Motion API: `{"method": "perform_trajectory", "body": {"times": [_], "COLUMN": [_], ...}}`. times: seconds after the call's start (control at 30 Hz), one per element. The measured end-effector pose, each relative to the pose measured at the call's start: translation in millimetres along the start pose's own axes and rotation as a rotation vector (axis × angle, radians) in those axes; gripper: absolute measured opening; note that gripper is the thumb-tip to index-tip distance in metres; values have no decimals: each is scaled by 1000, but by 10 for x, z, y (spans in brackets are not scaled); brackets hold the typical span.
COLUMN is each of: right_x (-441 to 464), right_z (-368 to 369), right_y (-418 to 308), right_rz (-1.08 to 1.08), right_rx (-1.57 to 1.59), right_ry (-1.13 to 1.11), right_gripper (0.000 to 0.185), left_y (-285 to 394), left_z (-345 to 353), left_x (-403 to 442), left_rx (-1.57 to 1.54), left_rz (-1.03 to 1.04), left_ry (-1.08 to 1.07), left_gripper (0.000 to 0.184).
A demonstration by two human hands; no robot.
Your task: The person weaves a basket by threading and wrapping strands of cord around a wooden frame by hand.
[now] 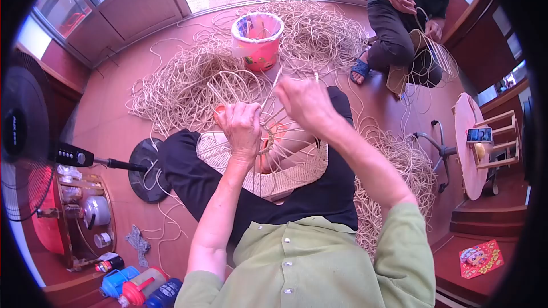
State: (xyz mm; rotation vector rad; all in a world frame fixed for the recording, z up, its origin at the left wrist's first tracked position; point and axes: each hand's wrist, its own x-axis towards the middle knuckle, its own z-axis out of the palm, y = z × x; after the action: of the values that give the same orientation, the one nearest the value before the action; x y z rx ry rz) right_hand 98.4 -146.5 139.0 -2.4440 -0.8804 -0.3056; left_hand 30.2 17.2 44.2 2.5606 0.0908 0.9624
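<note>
Across my lap lies a pale woven cord piece (285, 184), its edge tightly woven and its middle open, with bare strands (273, 118) fanning out of a small ring. My left hand (240, 128) is closed at the left of these strands, its fingers curled around some cord. To the right and slightly higher, my right hand (302, 102) makes a fist on a length of cord that runs down toward the ring. Something orange shows beside my left knuckles, mostly hidden. My palms face away, so the exact grip is out of sight.
Heaps of loose cord (319, 31) surround a pink bucket (262, 56) ahead. Another person (394, 34) handles cord at upper right. A fan (25, 131) stands left, bottles (142, 286) lower left. A phone (479, 135) rests by an overturned stool (496, 120) at right.
</note>
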Motion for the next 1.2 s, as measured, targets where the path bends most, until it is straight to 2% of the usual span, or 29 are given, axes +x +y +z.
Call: {"method": "perform_trajectory", "body": {"times": [0.03, 0.1, 0.2, 0.33, 0.57, 0.7, 0.83, 0.87, 0.97, 1.03, 1.07, 1.1, 1.13, 1.17, 1.2], "right_x": [-78, -186, -75, 116, 274, 212, 222, 196, -223, -769, -1036, -1255, -1580, -1741, -1952], "right_z": [45, -17, 135, 288, 470, 640, 552, 510, 301, -458, -969, -1381, -1575, -2009, -2373], "right_y": [-48, -123, -14, 129, 182, 239, 110, 86, -60, -388, -474, -503, -299, -185, 109], "right_rz": [-61, 356, 344, 362, 366, 497, 411, 522, 470, 160, 188, 247, 334, 535, 690], "right_rx": [159, 595, 459, 391, 432, 544, 414, 541, 889, 664, 684, 645, 606, 483, 355], "right_ry": [-30, -382, -494, -763, -1036, -963, -932, -894, -583, -595, -705, -696, -535, -388, -207], "right_gripper": [24, 25, 30, 29, 31, 29, 29, 32, 37, 42, 45, 43, 40, 34, 28], "left_y": [7, 22, 22, 11, -21, -26, -52, -63, -174, -220, -218, -208, -207, -202, -136], "left_z": [-21, -48, 12, 78, 64, 44, 41, 31, -12, 1, -23, -26, -30, -38, -20], "left_x": [-25, -38, -44, -63, -129, -159, -147, -153, -180, -167, -162, -186, -205, -222, -242], "left_rx": [-11, -37, -59, -66, -129, -149, -151, -152, -146, -138, -136, -117, -96, -73, -36], "left_rz": [-1, 27, 16, 12, 13, 20, 68, 90, 119, 131, 95, 101, 108, 119, 150], "left_ry": [-4, -29, -55, -55, -95, -110, -119, -109, -134, -127, -159, -127, -95, -65, 73], "left_gripper": [9, 10, 10, 10, 12, 14, 17, 17, 22, 23, 25, 24, 24, 24, 24]}}
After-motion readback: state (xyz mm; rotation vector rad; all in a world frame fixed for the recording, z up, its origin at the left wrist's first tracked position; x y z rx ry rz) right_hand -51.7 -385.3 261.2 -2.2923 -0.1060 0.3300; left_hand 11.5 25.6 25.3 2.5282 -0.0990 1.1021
